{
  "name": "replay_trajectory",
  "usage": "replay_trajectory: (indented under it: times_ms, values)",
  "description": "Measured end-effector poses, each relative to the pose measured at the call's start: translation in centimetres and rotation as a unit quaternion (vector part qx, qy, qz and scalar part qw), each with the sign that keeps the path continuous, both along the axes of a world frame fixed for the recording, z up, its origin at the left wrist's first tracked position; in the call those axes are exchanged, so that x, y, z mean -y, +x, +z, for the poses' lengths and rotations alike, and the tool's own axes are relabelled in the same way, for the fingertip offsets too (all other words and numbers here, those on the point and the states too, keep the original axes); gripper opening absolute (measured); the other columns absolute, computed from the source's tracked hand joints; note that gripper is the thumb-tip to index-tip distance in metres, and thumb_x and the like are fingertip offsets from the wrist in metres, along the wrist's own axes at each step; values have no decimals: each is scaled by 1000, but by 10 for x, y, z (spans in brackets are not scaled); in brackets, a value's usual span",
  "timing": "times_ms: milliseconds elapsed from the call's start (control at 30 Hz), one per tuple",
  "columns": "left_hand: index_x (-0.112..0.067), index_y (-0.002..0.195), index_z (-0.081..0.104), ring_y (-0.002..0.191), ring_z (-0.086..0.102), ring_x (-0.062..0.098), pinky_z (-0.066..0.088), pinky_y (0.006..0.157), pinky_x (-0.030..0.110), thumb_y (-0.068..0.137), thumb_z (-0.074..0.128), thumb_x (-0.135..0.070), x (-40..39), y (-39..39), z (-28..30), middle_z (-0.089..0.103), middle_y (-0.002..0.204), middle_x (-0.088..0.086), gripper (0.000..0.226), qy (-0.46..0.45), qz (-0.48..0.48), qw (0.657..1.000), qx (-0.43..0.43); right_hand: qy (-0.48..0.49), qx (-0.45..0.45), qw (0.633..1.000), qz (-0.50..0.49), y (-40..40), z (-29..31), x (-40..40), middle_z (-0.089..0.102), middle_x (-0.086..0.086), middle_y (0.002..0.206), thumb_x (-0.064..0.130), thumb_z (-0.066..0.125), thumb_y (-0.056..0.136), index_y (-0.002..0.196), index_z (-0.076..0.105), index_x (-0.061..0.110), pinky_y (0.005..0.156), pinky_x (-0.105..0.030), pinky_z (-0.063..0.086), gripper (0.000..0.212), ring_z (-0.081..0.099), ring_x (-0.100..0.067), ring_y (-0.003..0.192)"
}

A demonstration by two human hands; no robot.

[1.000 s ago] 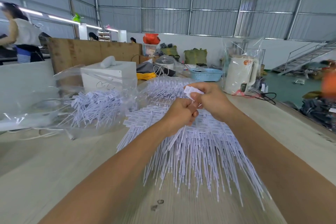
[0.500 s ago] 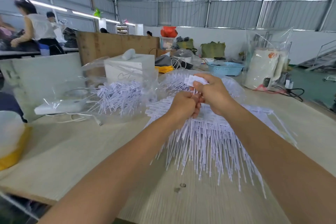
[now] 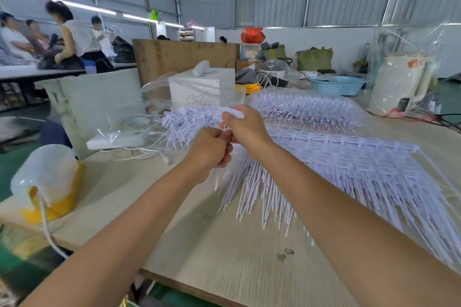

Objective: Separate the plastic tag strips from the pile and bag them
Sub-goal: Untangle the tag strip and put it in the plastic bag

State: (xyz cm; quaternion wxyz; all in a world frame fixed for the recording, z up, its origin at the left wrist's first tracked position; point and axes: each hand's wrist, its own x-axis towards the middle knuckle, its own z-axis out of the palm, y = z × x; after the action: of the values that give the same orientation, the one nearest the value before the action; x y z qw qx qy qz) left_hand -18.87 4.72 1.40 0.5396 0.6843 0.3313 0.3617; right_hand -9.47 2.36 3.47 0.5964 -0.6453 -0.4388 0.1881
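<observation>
White tag strip (image 3: 230, 117) | left hand (image 3: 210, 151), right hand (image 3: 245, 127) pinching

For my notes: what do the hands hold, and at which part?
Both hands hold one tag strip: right hand at its flat head, left hand round the thin stems below.

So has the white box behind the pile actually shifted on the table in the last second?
Cannot tell. The white box lies differently in the view, but so do the brown board and blue basket beside it; the head camera turned.
</observation>
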Motion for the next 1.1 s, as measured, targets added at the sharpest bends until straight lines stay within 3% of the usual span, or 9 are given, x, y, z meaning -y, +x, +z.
replay_trajectory:
  times_ms: [133,300,433,500,567,700,833,967,1100]
  values:
    - [-8,67,55,28,34,5,25,32,12,99,43,-13,-34,-24,0,45,51,2,35,-13,90,995,39,-42,-17,997,65,-19,-12,-22,60,-14,118,34,53,94,136,39,12,61,-29,54,50,64,-21,70]
    - [-5,86,50,33,41,6,26,29,12,91,42,3,-112,-36,16,44,58,5,12,-6,200,979,-33,-90,25,987,131,-20,-24,-28,66,-10,91,8,57,90,106,59,6,41,-14,42,16,56,-5,42]
    - [-10,68,40,55,44,10,41,35,10,90,44,3,-161,-20,18,42,66,0,27,56,201,966,-155,-96,68,983,139,-9,-28,-28,65,-9,85,-3,53,89,95,61,7,44,-13,45,14,54,2,40]
    - [2,87,54,65,54,20,52,56,19,90,45,1,-172,-4,14,49,71,5,10,73,215,955,-192,-96,73,983,142,-4,-29,-28,65,-9,86,-4,50,90,97,61,6,44,-12,45,17,53,6,40]
    - [8,113,56,93,61,33,50,80,35,92,45,-3,-181,11,5,62,95,19,27,99,222,939,-243,-98,70,982,145,1,-31,-29,64,-9,87,-4,49,91,98,62,5,44,-11,45,18,53,8,40]
    - [5,112,56,115,53,35,43,92,36,90,47,-5,-185,30,-16,58,120,22,26,196,274,868,-365,-105,92,978,154,7,-38,-27,67,-5,85,-1,50,92,100,64,7,47,-10,45,18,54,6,41]
    - [-2,125,49,131,30,38,32,105,44,90,45,-13,-181,35,-22,35,139,24,36,225,256,818,-464,-102,109,976,159,13,-39,-23,68,1,77,2,51,92,90,64,15,50,-11,46,18,53,2,40]
    - [-1,123,51,128,33,40,34,101,46,91,47,-20,-152,33,4,37,137,23,37,265,280,801,-458,-89,86,982,145,15,-33,-13,67,1,74,-1,52,90,81,61,19,48,-11,44,24,53,-2,39]
    - [-1,112,59,113,44,39,37,91,43,85,52,-10,-98,44,32,52,117,24,29,420,291,815,-275,-77,93,987,104,33,-23,12,64,-2,73,-2,53,89,84,63,11,45,-12,44,18,51,1,37]
